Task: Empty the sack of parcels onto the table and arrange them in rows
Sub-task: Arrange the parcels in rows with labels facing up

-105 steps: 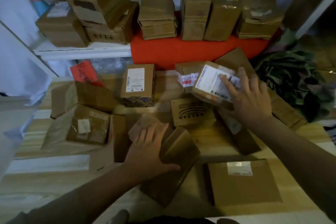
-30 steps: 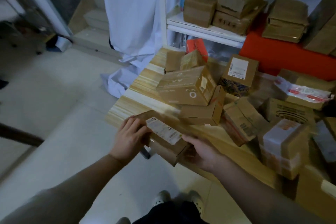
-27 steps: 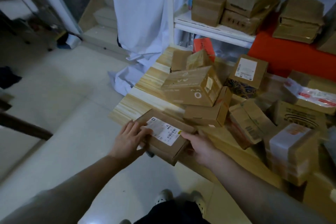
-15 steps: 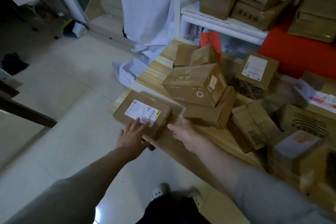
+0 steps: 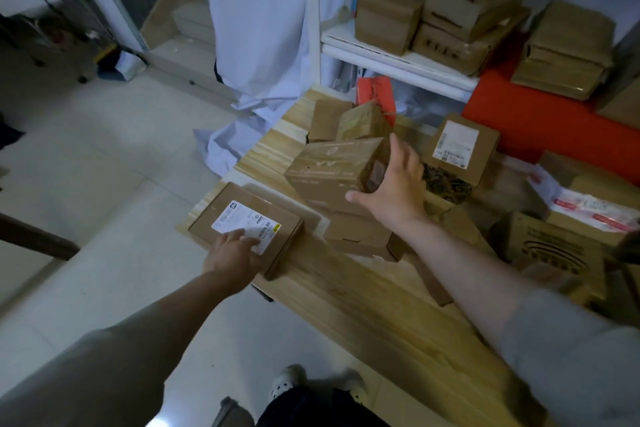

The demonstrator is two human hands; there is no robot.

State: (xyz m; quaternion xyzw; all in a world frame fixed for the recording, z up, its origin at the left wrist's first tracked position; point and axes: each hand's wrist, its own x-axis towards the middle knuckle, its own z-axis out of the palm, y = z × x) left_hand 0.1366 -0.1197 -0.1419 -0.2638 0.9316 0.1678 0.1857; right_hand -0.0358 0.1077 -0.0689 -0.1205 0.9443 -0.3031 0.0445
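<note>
The left hand [image 5: 233,255] lies flat, fingers spread, on a flat brown parcel [image 5: 246,227] at the near corner of the wooden table [image 5: 363,308], its fingertips on the white shipping label [image 5: 242,220], whose print is too small to read. To its right, the right hand [image 5: 394,191] is wide open, thumb and fingers cupped against the end of a taped carton [image 5: 332,170] marked with faint white loops; no firm grip shows. Beyond that hand stands a box with a barcode label [image 5: 457,146], also illegible.

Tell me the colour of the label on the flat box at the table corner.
White label, seen in the head view.
</note>
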